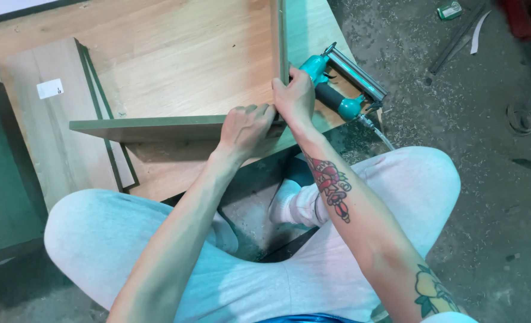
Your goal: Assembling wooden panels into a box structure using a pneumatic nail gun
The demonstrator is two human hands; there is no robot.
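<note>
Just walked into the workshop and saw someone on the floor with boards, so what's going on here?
A person sits on the floor and holds two upright boards together at a corner. The left hand grips the end of the horizontal board; the right hand presses on the vertical board. Both stand on a large wooden panel. A teal nail gun lies just beside the right hand, not held.
</note>
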